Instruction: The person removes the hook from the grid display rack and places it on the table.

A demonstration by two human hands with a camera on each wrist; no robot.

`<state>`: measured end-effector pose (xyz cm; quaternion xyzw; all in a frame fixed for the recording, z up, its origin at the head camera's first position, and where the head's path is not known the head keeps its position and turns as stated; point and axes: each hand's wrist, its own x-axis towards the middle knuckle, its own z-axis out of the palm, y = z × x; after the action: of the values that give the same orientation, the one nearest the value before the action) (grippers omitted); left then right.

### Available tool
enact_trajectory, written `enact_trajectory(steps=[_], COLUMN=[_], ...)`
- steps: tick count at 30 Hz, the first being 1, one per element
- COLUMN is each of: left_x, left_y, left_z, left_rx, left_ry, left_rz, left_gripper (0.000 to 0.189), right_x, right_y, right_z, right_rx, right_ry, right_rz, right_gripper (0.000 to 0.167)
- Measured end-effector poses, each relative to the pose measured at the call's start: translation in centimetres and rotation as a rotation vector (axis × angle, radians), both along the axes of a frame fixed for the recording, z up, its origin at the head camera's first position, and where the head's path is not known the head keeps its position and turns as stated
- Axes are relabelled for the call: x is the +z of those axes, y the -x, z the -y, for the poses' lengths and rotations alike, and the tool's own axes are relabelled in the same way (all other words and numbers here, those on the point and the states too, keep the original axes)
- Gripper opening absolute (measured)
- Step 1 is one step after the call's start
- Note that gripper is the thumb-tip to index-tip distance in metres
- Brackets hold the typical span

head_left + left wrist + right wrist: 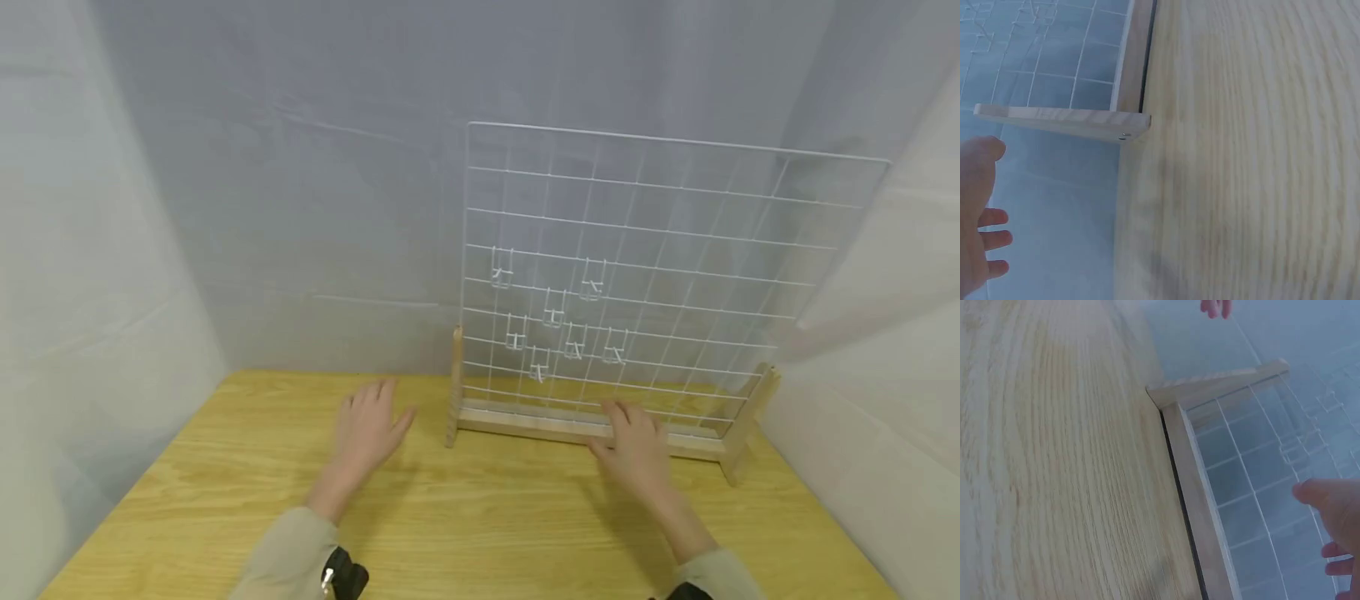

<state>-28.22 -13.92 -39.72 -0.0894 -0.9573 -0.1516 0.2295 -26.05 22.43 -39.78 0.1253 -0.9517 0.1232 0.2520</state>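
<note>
A white wire grid (637,136) stands upright in a wooden stand, right of centre in the head view. Several small white wire hooks (553,317) hang on its left and middle part. My right hand (637,450) is held in front of the stand's bottom rail (525,425), fingers loosely bent and holding nothing; whether it touches the rail I cannot tell. To the left of the stand's left foot (454,392), my left hand (366,429) hovers over the table with fingers apart. The left wrist view shows its thumb (988,148) near that foot, with nothing held.
The yellow wood-grain table (465,517) carries the stand near its back right. Pale cloth (300,208) hangs behind and on both sides, close to the grid. The stand's right foot (750,425) is beyond my right hand.
</note>
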Motion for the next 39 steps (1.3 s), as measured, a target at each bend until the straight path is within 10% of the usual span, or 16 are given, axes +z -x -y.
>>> enact_trajectory(steps=[14, 27, 39], left_x=[2.3, 5.0, 6.8], left_y=[0.9, 1.7, 1.9], left_z=[-2.7, -4.2, -4.8], left_rx=[-0.083, -0.192, -0.220], left_ry=[-0.135, -0.278, -0.274], left_rz=[-0.019, 0.019, 0.114], left_gripper=[0.022, 0.024, 0.031], right_x=[2.7, 6.3, 8.0], right_y=[0.3, 0.0, 1.2], right_z=[-7.3, -13.7, -17.6], right_rx=[-0.015, -0.268, -0.300], right_ry=[0.292, 0.476, 0.420], right_rz=[-0.010, -0.089, 0.038], right_gripper=[0.034, 0.030, 0.043])
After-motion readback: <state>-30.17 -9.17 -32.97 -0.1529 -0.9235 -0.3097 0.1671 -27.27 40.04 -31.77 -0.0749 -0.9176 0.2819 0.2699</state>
